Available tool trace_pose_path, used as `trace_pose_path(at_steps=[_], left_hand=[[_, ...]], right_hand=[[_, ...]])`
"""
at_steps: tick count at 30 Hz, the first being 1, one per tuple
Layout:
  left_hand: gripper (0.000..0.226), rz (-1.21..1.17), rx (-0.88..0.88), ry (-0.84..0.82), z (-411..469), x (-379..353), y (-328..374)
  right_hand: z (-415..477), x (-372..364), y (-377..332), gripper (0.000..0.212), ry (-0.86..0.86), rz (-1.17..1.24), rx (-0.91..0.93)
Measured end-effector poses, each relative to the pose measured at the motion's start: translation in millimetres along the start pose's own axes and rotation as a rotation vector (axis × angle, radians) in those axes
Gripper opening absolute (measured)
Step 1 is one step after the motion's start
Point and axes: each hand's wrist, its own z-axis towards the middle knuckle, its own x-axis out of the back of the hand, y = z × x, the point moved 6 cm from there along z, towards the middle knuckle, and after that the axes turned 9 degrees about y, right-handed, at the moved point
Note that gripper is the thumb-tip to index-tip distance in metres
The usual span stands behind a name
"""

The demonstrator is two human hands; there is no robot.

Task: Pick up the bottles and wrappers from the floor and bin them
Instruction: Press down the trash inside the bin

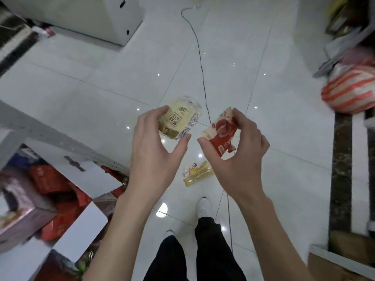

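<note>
**Kid:** Fingers (pixel 239 116) of the right hand (pixel 241 151) are pinched on a red wrapper (pixel 222 134). Thumb below, fingers on top.

**Friend:** And the other hand?

**Kid:** That left hand (pixel 156 147) holds a pale yellow wrapper (pixel 178 118). Its fingers curl round the left side and the thumb sits just under the wrapper's near edge.

**Friend:** What is closest to us?

**Kid:** Two legs in black trousers (pixel 203 250) and white shoes (pixel 204 206), standing on the shiny white floor (pixel 91 82).

**Friend:** Any rubbish still down there?

**Kid:** Yes. One yellow wrapper (pixel 197 173) lies flat on the floor, just past the shoes, between the two arms.

**Friend:** What is on the left?

**Kid:** Open boxes (pixel 50 191) with red packets, near us.

**Friend:** And right?

**Kid:** A bag with orange and white stripes (pixel 349 92), farther away.

**Friend:** And beyond the hands?

**Kid:** A thin dark cord (pixel 199 57) runs along the floor to the far side. A white cabinet (pixel 91 15) stands far left.
</note>
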Motion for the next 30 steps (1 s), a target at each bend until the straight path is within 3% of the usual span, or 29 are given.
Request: trace_pose_path(at_steps=[5,13,18,30], left_hand=[[0.06,-0.099,-0.084,-0.013,-45.9,47.6,24.3],[0.06,-0.17,-0.203,-0.177,-125.4,100.3,42.8],[0.059,-0.289,-0.309,-0.319,-195.6,108.1,90.6],[0.057,-0.551,-0.723,-0.835,-516.7,141.1,218.1]], right_hand=[[-69.2,53.3,-36.4,0.083,0.125,-0.024,-0.004],[-200.3,136.7,-51.3,0.085,0.313,-0.151,-0.172],[-285.2,216.5,-61.6,0.083,0.512,-0.254,-0.243],[-609.3,421.1,-89.4,0.082,1.058,-0.529,-0.495]])
